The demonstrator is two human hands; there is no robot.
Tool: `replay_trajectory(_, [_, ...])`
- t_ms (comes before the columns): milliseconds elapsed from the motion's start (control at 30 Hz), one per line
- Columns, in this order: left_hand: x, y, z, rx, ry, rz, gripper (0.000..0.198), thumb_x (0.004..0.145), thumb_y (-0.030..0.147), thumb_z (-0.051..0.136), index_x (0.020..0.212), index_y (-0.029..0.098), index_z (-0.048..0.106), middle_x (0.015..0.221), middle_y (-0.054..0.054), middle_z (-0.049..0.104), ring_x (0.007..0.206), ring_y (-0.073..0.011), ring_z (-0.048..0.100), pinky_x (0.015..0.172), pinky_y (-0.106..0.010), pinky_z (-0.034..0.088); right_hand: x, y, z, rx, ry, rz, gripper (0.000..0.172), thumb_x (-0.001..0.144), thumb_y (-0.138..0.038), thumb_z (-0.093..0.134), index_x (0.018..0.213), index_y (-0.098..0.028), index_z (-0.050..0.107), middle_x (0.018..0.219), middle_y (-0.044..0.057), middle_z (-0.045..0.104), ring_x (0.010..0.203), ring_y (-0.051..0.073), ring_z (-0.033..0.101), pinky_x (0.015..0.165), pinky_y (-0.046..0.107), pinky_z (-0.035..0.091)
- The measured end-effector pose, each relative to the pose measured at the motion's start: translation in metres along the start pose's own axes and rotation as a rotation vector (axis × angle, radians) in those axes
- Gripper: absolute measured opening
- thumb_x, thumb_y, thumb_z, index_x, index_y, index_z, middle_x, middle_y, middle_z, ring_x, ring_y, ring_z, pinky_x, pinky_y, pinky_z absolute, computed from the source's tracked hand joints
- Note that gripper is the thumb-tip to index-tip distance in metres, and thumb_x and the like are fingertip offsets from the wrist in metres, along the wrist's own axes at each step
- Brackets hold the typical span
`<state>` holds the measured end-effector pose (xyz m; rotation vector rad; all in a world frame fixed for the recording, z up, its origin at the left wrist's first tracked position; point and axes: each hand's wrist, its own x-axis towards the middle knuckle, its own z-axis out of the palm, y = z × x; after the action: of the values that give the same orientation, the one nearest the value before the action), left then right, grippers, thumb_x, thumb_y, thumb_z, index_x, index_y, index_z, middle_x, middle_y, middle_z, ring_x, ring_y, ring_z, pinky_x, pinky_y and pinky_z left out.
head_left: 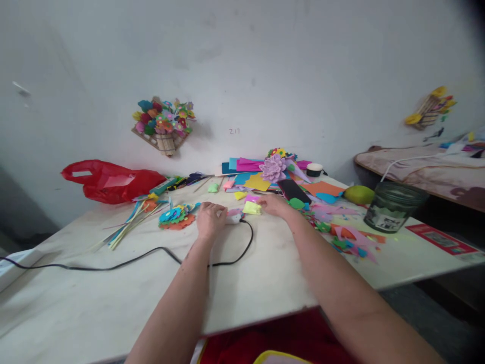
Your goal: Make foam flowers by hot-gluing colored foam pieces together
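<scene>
My left hand [210, 218] rests low over the table with its fingers curled at the left end of a white corded tool [234, 219]. That tool's front part is hidden, so its exact kind does not show. A black cord [250, 245] loops away from it. My right hand [273, 205] has its fingertips closed on the right edge of a small pale yellow packet [251, 208]. Behind the packet lies a piece of bright pink material [251, 198]. Just left of my left hand is a blue and orange layered foam flower [175, 216].
A red plastic bag [113, 181] and thin strips [129, 225] lie left. Coloured sheets, a lilac flower [273, 168] and a dark phone [293, 190] are at the back. Scraps [354, 235], a yellow-green fruit [359, 194] and a glass jar [394, 206] occupy the right.
</scene>
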<state>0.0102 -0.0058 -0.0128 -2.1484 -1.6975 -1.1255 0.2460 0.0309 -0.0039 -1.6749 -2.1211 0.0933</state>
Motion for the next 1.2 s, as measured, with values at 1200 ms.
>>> replay_trajectory(1200, [-0.003, 0.009, 0.005, -0.013, -0.047, 0.215, 0.034, 0.076, 0.042, 0.054, 0.101, 0.022, 0.063, 0.089, -0.004, 0.068, 0.093, -0.0208, 0.055, 0.094, -0.039, 0.033, -0.002, -0.028, -0.007, 0.091, 0.338, 0.014, 0.025, 0.077, -0.025, 0.050, 0.092, -0.022, 0.069, 0.088, 0.004, 0.070, 0.081, 0.018, 0.062, 0.070, 0.025, 0.042])
